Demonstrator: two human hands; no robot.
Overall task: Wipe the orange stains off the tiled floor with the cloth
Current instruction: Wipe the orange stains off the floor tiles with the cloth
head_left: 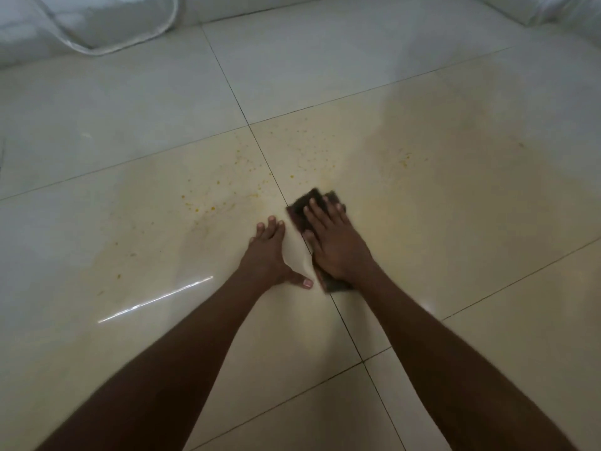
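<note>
A dark brown cloth (300, 206) lies flat on the glossy cream tiled floor (455, 222), across a grout line. My right hand (335, 242) presses down on the cloth with straight, spread fingers and covers most of it. Just to the left, my left hand (270, 255) rests flat on the bare tile, fingers straight and thumb out to the right. Small orange stains (208, 208) speckle the tile ahead and left of my hands. More orange specks (312, 154) dot the tile beyond the cloth, and a few orange spots (405, 161) sit farther right.
A pale wet smear (422, 131) spreads over the tile to the far right. White fabric with a clear plastic edge (107, 30) lies along the top left edge of the floor. More white fabric (559, 8) shows at the top right corner.
</note>
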